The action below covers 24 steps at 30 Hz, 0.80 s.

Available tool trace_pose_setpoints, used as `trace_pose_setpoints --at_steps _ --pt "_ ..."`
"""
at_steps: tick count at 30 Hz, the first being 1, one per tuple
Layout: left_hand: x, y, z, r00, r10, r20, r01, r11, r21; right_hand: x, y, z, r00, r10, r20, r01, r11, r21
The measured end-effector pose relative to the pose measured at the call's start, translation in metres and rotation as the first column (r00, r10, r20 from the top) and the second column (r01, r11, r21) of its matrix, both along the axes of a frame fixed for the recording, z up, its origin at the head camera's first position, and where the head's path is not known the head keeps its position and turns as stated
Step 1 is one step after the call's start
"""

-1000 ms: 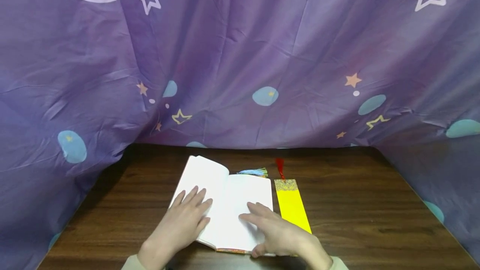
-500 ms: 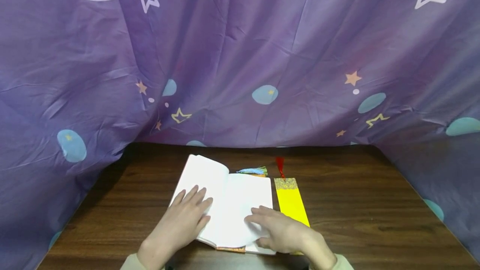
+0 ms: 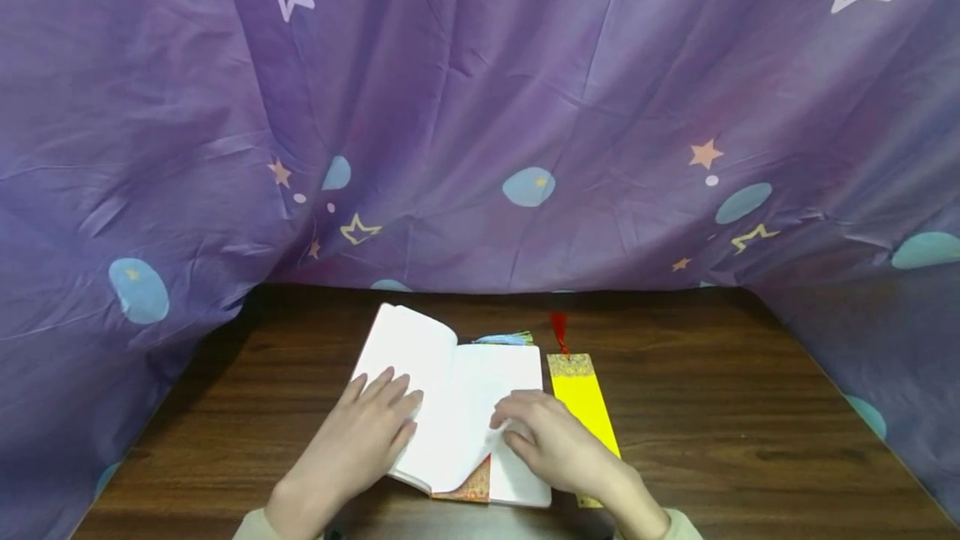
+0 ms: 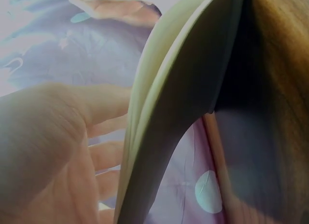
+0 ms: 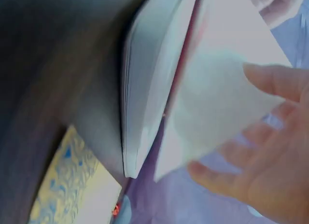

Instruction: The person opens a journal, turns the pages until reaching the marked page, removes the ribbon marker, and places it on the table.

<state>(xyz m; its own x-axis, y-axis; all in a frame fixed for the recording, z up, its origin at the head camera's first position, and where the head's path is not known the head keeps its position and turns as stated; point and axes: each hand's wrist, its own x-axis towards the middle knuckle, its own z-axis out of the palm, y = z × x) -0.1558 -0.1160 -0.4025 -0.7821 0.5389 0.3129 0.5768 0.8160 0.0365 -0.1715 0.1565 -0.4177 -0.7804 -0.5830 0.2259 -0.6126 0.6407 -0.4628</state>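
Note:
An open book (image 3: 450, 390) with blank white pages lies on the dark wooden table (image 3: 712, 423). My left hand (image 3: 367, 427) rests flat on its left page, fingers straight. My right hand (image 3: 543, 432) pinches the near corner of a right-hand page (image 5: 217, 89) and lifts it, baring a patterned orange bookmark (image 3: 474, 486) inside the book. Under the lifted leaf, the right wrist view shows the remaining stack of pages (image 5: 149, 84). From the left wrist view I see my left palm (image 4: 53, 156) against the book's page edges (image 4: 164, 89).
A yellow bookmark (image 3: 581, 402) with a red tassel (image 3: 558, 330) lies just right of the book. A blue tassel (image 3: 504, 339) pokes out past the book's far edge. Purple star-patterned cloth (image 3: 480, 107) hangs behind and at both sides of the table.
My right hand slid inward and took hold of a right page corner, then lifted it leftward, uncovering the patterned orange bookmark. My left hand has stayed on the left page.

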Motion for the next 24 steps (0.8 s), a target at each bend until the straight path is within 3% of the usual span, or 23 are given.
trace_pose_setpoints --at_steps 3,13,16,20,24 --pt "-0.001 0.000 0.000 0.999 -0.005 -0.033 0.005 1.000 0.003 0.002 -0.005 -0.002 0.993 -0.102 -0.067 0.096 0.992 -0.077" --pt "0.001 0.001 0.006 0.996 -0.014 -0.084 0.015 1.000 0.004 0.003 -0.027 -0.003 0.952 -0.305 -0.021 0.289 0.920 -0.265" --pt "0.001 0.001 0.007 0.994 -0.021 -0.107 0.022 1.000 0.007 0.003 -0.039 -0.001 0.949 -0.312 0.045 0.307 0.887 -0.345" --pt "0.001 0.000 0.009 0.991 -0.023 -0.135 0.025 1.000 0.013 0.004 -0.056 0.001 0.954 -0.256 0.157 0.299 0.856 -0.423" --pt "0.002 -0.003 0.012 0.988 -0.008 -0.152 0.009 1.000 0.006 0.006 -0.070 0.002 0.951 -0.235 0.203 0.302 0.852 -0.427"
